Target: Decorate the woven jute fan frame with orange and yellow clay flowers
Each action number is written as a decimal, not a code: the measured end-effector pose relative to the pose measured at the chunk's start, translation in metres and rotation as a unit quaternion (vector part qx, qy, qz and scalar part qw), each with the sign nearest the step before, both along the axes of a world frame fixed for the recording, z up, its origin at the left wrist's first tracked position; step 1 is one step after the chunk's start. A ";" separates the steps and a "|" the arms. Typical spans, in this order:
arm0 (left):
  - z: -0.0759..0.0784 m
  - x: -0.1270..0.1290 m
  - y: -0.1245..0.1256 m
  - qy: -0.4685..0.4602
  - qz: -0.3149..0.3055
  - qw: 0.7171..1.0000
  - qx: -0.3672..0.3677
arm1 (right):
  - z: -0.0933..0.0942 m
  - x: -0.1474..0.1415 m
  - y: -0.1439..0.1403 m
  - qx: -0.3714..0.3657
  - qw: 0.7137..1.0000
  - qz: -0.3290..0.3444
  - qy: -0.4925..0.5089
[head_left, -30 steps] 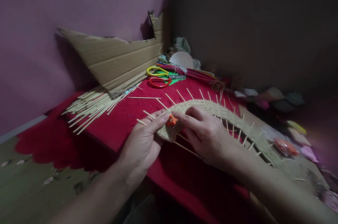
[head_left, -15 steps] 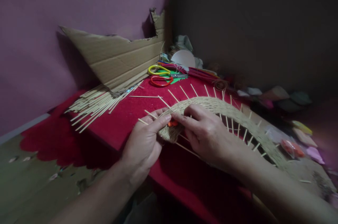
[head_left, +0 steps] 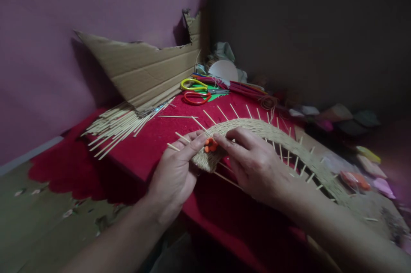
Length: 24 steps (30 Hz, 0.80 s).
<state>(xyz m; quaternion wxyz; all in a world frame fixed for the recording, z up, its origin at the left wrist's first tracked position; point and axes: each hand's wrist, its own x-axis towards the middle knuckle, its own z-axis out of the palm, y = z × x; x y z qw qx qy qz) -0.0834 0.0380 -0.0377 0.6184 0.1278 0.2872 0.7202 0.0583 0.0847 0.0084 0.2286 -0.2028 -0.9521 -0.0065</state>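
Left hand: the left hand (head_left: 175, 174) rested at the near end of the woven arc (head_left: 272, 133), thumb and forefinger pinched on a small orange piece (head_left: 210, 145).
Right hand: the right hand (head_left: 257, 166) lay over the arc just right of that end, its forefinger tip meeting the orange piece from the other side; fingers were together on it.
Orange piece: it sat on top of the arc's near end, between the two fingertips; its shape was too small to tell.
Key relation: the piece lay directly between the hands, at equal reach of both, touching the weave.
Arc axis: the arc ran from its near end away to the right and curved back toward the far right edge of the table (head_left: 154, 136); stick ends (head_left: 221, 113) stood out from its outer rim like spokes.
Beyond the arc: scissors (head_left: 195, 91) lay behind it, a bundle of sticks (head_left: 118, 127) to its left under a cardboard sheet (head_left: 144, 71).
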 end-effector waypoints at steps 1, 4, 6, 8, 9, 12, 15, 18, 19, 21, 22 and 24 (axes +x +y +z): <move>0.000 0.000 0.000 -0.004 -0.001 1.000 -0.001 | 0.000 0.000 -0.001 0.003 1.000 0.002 0.002; -0.001 -0.001 -0.001 -0.016 -0.009 1.000 -0.002 | -0.003 0.002 -0.005 0.028 1.000 0.006 -0.007; -0.001 -0.001 -0.001 -0.013 -0.016 1.000 0.001 | -0.007 0.005 -0.008 0.049 0.998 0.005 -0.027; 0.000 0.000 -0.001 -0.008 -0.021 1.000 0.001 | -0.011 0.007 -0.009 0.063 0.997 0.004 -0.045; 0.001 0.000 -0.001 -0.006 -0.023 1.000 0.000 | -0.012 0.008 -0.009 0.067 0.996 0.007 -0.051; 0.001 0.001 -0.001 0.000 -0.026 1.000 0.004 | -0.014 0.009 -0.008 0.072 0.995 0.010 -0.062; 0.001 0.001 0.000 0.004 -0.023 1.000 0.010 | -0.013 0.008 -0.007 0.078 0.995 0.012 -0.064; 0.001 0.001 0.000 0.004 -0.022 1.000 0.008 | -0.012 0.007 -0.006 0.074 0.996 0.016 -0.054; 0.000 0.001 0.000 0.003 -0.021 1.000 0.005 | -0.012 0.008 -0.006 0.067 0.996 0.016 -0.049; 0.000 0.000 0.000 -0.001 -0.017 1.000 0.001 | -0.011 0.009 -0.006 0.051 0.998 0.017 -0.032; -0.001 0.000 -0.001 -0.005 -0.012 1.000 0.000 | -0.010 0.010 -0.006 0.046 0.999 0.020 -0.021; -0.002 -0.001 -0.001 -0.011 -0.001 1.000 -0.001 | -0.009 0.011 -0.006 0.047 0.999 0.025 -0.004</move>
